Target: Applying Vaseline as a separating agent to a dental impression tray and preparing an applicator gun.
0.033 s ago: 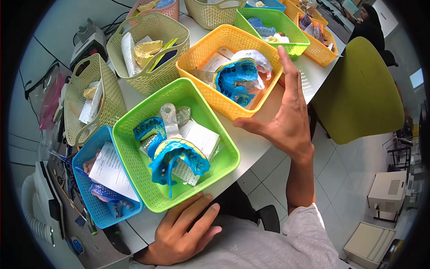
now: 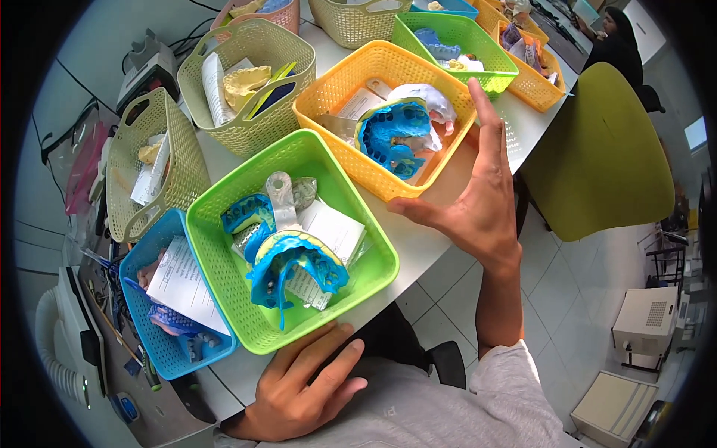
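My right hand point(image 2: 482, 190) is open at the right side of the orange basket point(image 2: 336, 153), thumb and fingers spread wide along its near corner and right edge. Inside that basket lie a blue dental impression point(image 2: 392, 134), a white cast and paper. My left hand point(image 2: 302, 392) is open, its loosely stretched fingertips by the near edge of the green basket point(image 2: 224, 254). That basket holds blue dental impressions point(image 2: 299, 265), one in a tray with a metal handle point(image 2: 281, 200), beside a folded white paper slip point(image 2: 334, 235). Neither hand grips anything.
A blue basket point(image 2: 138, 328) with papers adjoins the green one. Beige baskets point(image 2: 276, 116) stand behind on the left; another green basket point(image 2: 485, 71) is farther back. An olive chair point(image 2: 597, 157) is beyond the table's right edge. A person point(image 2: 616, 48) is at far right.
The orange basket's right corner and my right index finger have shifted very slightly to the right. Otherwise both hands and the baskets look almost the same.
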{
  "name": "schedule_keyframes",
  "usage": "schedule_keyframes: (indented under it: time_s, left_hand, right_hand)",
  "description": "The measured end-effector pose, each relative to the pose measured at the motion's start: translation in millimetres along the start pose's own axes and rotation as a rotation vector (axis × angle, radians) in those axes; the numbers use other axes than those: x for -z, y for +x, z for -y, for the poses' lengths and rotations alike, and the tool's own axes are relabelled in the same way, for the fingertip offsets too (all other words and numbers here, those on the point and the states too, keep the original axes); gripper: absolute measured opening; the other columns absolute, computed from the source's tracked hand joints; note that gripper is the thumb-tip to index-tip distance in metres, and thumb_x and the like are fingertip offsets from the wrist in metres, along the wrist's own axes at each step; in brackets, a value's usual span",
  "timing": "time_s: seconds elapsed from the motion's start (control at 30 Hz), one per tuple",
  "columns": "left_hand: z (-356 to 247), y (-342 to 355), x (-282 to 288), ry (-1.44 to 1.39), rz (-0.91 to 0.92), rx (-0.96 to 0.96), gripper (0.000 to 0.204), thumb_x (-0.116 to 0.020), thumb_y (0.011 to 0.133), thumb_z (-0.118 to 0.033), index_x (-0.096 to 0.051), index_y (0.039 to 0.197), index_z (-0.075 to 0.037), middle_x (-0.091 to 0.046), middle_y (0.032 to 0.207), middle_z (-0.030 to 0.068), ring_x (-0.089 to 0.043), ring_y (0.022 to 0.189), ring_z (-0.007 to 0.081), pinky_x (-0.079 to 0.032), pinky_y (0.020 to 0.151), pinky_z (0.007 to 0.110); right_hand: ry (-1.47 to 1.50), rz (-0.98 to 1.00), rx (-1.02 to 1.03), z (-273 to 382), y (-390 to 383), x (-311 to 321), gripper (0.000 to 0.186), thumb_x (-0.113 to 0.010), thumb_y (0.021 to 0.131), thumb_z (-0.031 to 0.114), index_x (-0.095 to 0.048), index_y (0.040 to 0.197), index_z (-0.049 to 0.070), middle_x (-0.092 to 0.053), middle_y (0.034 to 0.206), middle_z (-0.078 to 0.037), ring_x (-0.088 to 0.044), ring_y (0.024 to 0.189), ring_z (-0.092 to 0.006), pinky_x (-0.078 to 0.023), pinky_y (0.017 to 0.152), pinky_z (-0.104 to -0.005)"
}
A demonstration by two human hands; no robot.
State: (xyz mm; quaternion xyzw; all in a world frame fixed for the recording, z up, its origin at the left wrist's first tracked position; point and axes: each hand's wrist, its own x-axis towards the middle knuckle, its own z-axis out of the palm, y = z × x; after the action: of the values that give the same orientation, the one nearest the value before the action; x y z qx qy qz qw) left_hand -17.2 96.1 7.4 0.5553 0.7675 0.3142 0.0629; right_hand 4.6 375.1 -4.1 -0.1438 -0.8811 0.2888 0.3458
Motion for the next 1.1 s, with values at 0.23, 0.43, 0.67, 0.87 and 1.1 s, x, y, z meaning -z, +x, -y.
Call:
schedule_keyframes:
  time_s: [0.23, 0.43, 0.67, 0.87, 1.1]
  left_hand:
    - [0, 7, -3, 0.063, -0.031, -0.029, 0.037, -0.076, 0.074, -0.017, -0.066, 0.106, -0.001, -0.064, 0.107, 0.0145, -0.063, 0.097, 0.0279, -0.052, 0.084, 0.036]
    - [1, 9, -4, 0.05, -0.074, -0.036, 0.035, -0.076, 0.074, -0.016, -0.066, 0.103, 0.0, -0.065, 0.103, 0.0146, -0.064, 0.091, 0.0277, -0.054, 0.081, 0.035]
    - [5, 7, -4, 0.019, -0.095, -0.03, 0.034, -0.075, 0.074, -0.016, -0.066, 0.103, 0.001, -0.066, 0.1, 0.0142, -0.065, 0.088, 0.0268, -0.054, 0.078, 0.034]
    - [3, 8, 1, -0.006, -0.105, -0.06, 0.032, -0.075, 0.076, -0.016, -0.066, 0.102, 0.001, -0.066, 0.099, 0.0135, -0.065, 0.088, 0.0264, -0.054, 0.078, 0.034]
    - [-6, 10, 2, 0.029, -0.213, -0.101, 0.016, -0.058, 0.091, -0.004, -0.059, 0.104, 0.005, -0.066, 0.093, 0.0191, -0.065, 0.076, 0.0296, -0.054, 0.071, 0.035]
  right_hand:
    - [-0.135, -0.198, 0.21, 1, -12, -4, 0.128, -0.091, 0.047, 0.047, -0.022, 0.144, 0.0, -0.032, 0.139, -0.018, -0.034, 0.129, -0.0333, -0.035, 0.104, -0.045]
    - [-0.149, -0.179, 0.191, 0, -11, 0, 0.126, -0.089, 0.048, 0.051, -0.026, 0.143, 0.001, -0.033, 0.139, -0.017, -0.034, 0.129, -0.0339, -0.034, 0.106, -0.0451]
    - [-0.023, -0.103, 0.101, -3, -11, 17, 0.112, -0.083, 0.059, 0.056, -0.03, 0.143, 0.004, -0.035, 0.139, -0.021, -0.036, 0.13, -0.0352, -0.036, 0.104, -0.0465]
    - [0.128, -0.34, 0.184, 4, 22, 58, 0.039, -0.063, 0.09, 0.033, -0.062, 0.111, -0.001, -0.06, 0.116, -0.015, -0.058, 0.108, -0.0234, -0.045, 0.093, -0.036]
    - [-0.182, 0.208, 0.348, 28, 60, 41, 0.027, -0.07, 0.082, 0.017, -0.067, 0.104, 0.002, -0.066, 0.095, -0.014, -0.063, 0.085, -0.0257, -0.049, 0.078, -0.0317]
